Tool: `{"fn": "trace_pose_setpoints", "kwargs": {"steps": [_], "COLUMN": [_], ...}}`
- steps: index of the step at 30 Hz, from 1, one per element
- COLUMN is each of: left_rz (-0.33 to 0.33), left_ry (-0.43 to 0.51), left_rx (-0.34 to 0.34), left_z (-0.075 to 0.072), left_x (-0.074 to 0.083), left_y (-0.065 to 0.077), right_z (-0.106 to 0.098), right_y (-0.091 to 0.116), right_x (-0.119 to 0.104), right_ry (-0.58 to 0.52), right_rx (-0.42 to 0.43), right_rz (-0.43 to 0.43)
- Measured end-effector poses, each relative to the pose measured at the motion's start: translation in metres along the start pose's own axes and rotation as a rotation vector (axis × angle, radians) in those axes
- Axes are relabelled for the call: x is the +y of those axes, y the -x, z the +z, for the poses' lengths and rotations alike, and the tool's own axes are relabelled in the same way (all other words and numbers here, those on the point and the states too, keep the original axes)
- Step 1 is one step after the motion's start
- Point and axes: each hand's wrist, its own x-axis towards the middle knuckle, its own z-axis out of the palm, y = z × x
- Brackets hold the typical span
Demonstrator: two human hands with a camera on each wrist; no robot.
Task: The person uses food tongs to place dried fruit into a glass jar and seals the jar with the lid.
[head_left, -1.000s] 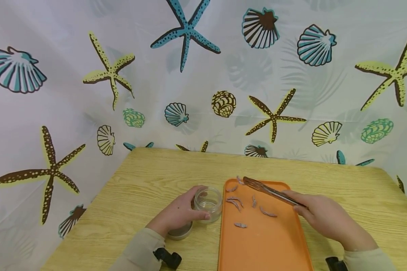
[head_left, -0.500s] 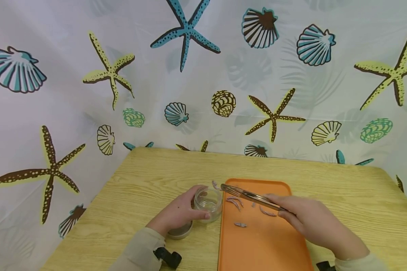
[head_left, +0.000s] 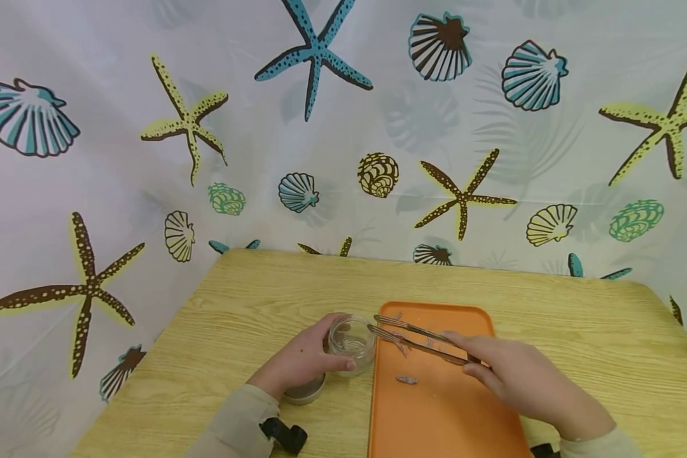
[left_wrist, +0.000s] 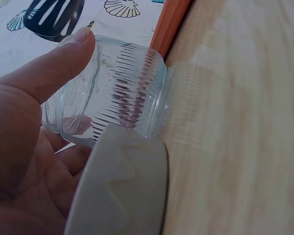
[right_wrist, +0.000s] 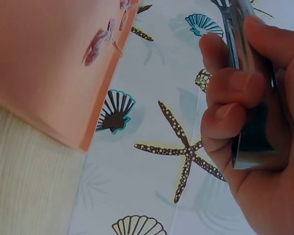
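My left hand (head_left: 298, 359) grips a clear glass jar (head_left: 362, 366), its thumb and fingers around the sides, beside the orange tray (head_left: 446, 420). In the left wrist view, a reddish-brown patch shows through the ribbed jar wall (left_wrist: 130, 93); whether it lies inside I cannot tell. My right hand (head_left: 529, 385) holds metal tongs (head_left: 410, 328) over the tray. Their arms stand apart, the tips beside the jar's rim, with nothing visible between them. Small, thin, greyish-pink dried pieces (head_left: 406, 380) lie on the tray, some partly hidden by the tongs.
A round metal lid (head_left: 305, 393) lies on the wooden table (head_left: 263, 292), partly under my left hand. A white cloth (head_left: 343, 140) with shells and starfish hangs behind the table and along its sides.
The tongs moved left from the tray's far end to the jar, carrying a thin dried piece. Their arms have since spread, and that piece is gone from the tips. My left hand stays put.
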Motion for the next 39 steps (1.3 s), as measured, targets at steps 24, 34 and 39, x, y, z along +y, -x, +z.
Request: {"fn": "trace_pose_setpoints", "kwargs": {"steps": [24, 34, 39], "left_rz": [0.005, 0.009, 0.012], "left_ry": [0.0, -0.005, 0.002], "left_rx": [-0.004, 0.002, 0.003], "left_z": [0.0, 0.0, 0.0], "left_x": [-0.003, -0.003, -0.002], "left_y": [-0.001, -0.001, -0.001], "right_z": [0.006, 0.013, 0.015], "right_y": [0.002, 0.001, 0.0], "right_x": [0.018, 0.021, 0.019], "right_ry": [0.047, 0.069, 0.099], "right_rx": [-0.143, -0.155, -0.137], "right_rz": [0.212, 0.246, 0.246]}}
